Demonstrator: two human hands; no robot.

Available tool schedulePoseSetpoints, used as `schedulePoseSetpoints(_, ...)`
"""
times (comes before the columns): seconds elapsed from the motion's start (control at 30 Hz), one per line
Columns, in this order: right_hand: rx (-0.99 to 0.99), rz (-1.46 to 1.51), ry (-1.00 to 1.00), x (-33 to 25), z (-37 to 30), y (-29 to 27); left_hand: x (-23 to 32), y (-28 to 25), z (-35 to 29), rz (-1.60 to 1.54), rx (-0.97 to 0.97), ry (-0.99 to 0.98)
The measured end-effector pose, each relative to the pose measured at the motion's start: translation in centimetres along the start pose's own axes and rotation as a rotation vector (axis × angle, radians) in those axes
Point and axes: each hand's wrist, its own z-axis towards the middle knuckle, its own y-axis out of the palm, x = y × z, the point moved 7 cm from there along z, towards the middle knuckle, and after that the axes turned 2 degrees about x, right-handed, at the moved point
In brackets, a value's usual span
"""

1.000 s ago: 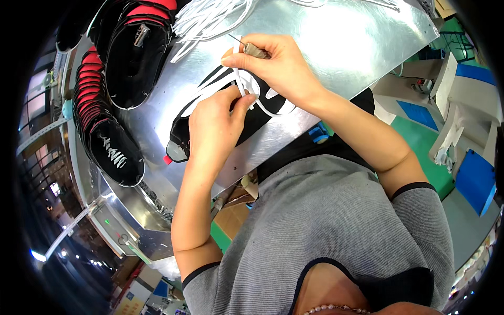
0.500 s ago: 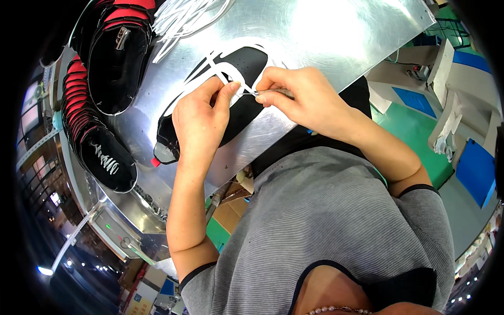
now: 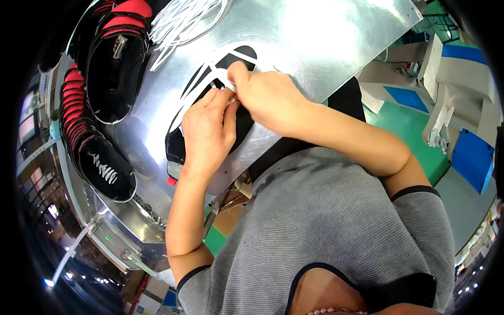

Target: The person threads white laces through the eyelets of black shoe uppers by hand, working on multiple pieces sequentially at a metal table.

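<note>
A black shoe upper (image 3: 175, 148) with a grey heel patch and a small red tab lies slantwise on a metal table, its toe away from me. White shoelace (image 3: 219, 74) crosses its throat and runs along its side. My left hand (image 3: 208, 126) rests over the middle of the upper, thumb and fingers closed on the lace. Against its fingertips, my right hand (image 3: 270, 100) is curled at the same lace, its back turned up and slightly blurred. The two hands hide the point where the fingers meet.
The metal table (image 3: 315, 31) extends to the far right. A bundle of loose white laces (image 3: 184, 23) lies at its far side. Stacked black uppers with red tongues (image 3: 116, 79) stand at the left, beside another row (image 3: 107, 170). Blue panels (image 3: 472, 160) are off to the right.
My right hand has turned over and moved left and up against the left fingertips. The thin metal piece between the hands is now hidden. The upper appears slightly lower and further right.
</note>
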Motion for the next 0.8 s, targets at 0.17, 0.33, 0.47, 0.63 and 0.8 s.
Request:
schedulePoseSetpoints(0.17,-0.220,0.274,0.046,1.6,-4.9,-5.7,1.9,-1.8,-3.8,0.315,0.063,0.230)
schedulePoseSetpoints(0.33,0.088,0.610,0.269,6.2,-2.0,-9.4,2.8,-1.8,-5.7,0.367,0.206,0.433)
schedulePoseSetpoints(0.47,0.066,0.635,0.172,5.3,-0.5,-4.7,1.1,-2.4,-4.0,0.143,-0.040,-0.034)
schedulePoseSetpoints(0.63,0.284,0.465,0.004,2.1,-1.9,-5.0,-3.1,0.3,-5.3,-0.820,-0.518,-0.785)
schedulePoseSetpoints(0.8,0.317,0.401,0.046,2.1,-2.0,-4.0,-4.6,1.6,-4.7,-0.926,-0.429,-0.751)
